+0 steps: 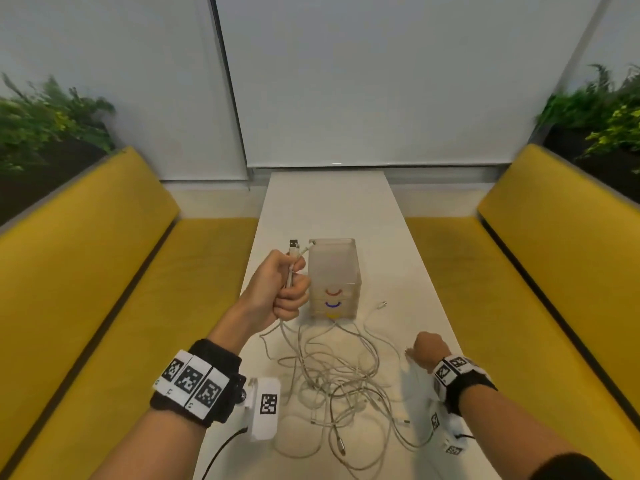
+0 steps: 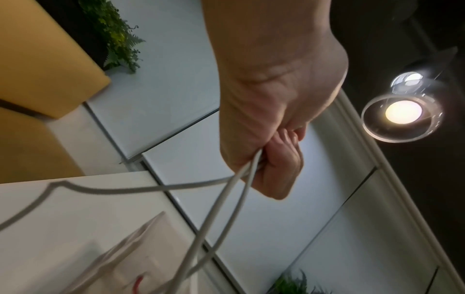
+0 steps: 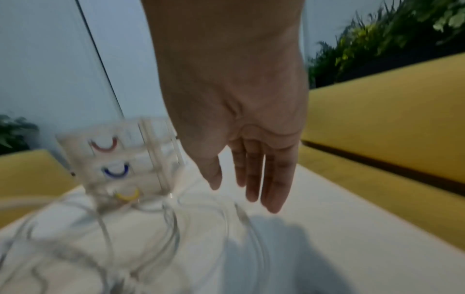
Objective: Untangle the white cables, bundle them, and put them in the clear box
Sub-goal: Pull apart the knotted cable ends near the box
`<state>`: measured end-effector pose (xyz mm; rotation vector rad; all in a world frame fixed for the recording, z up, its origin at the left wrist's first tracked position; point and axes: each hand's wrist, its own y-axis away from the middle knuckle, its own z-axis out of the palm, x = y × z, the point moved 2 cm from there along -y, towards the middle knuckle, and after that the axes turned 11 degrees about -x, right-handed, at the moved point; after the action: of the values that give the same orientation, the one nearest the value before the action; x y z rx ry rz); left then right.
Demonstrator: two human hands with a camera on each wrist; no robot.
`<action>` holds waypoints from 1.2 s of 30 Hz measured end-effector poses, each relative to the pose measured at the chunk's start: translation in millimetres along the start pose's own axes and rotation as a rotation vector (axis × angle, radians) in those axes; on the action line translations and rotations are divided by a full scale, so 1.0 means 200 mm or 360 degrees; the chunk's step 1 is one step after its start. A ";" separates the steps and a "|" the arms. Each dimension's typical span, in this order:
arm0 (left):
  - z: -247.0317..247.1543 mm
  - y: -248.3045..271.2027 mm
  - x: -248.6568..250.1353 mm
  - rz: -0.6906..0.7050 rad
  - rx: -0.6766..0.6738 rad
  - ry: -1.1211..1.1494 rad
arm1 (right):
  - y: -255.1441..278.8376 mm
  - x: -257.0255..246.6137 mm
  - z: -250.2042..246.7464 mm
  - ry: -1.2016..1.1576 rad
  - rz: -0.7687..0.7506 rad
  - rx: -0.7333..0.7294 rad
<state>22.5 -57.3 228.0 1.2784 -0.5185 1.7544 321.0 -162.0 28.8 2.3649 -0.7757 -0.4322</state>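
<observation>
Left hand (image 1: pixel 277 289): fist gripping thin white cables (image 1: pixel 332 375) upright, USB plug (image 1: pixel 293 243) pointing up.
Right hand (image 3: pixel 241 139): fingers straight, empty, above white table (image 1: pixel 346 202).
Clear plastic box (image 1: pixel 334 275): upright.

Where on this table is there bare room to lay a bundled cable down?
Bare patches: the table beyond the clear box, and the strip right of the box toward the right hand. Crowded: the tangled white cables fill the near middle, below the left hand.

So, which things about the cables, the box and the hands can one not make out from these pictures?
- How many white cables: head view, the strands overlap in one tangle.
- Left hand grip: both views, curled fingers hide how many strands it holds.
- Clear box contents: head view, frosted walls; right wrist view, blur.
- Right hand fingertips: head view, hidden behind the hand's back.
</observation>
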 end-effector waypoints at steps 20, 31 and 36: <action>0.04 -0.07 -0.02 0.0192 0.0342 -0.0463 | 0.34 -0.27 -0.47 -0.1719 -0.1183 0.0290; 0.20 -0.14 -0.07 0.0307 0.0493 -0.0531 | 0.69 -0.75 -0.55 -0.1299 -0.1666 0.0409; 0.18 -0.12 -0.11 0.0466 0.0631 -0.0532 | 0.70 -0.79 -0.47 -0.1389 -0.1663 0.0317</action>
<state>65.0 -80.5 218.7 1.8726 -0.5869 1.9593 183.4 -111.8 206.9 2.5632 0.2169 -1.9544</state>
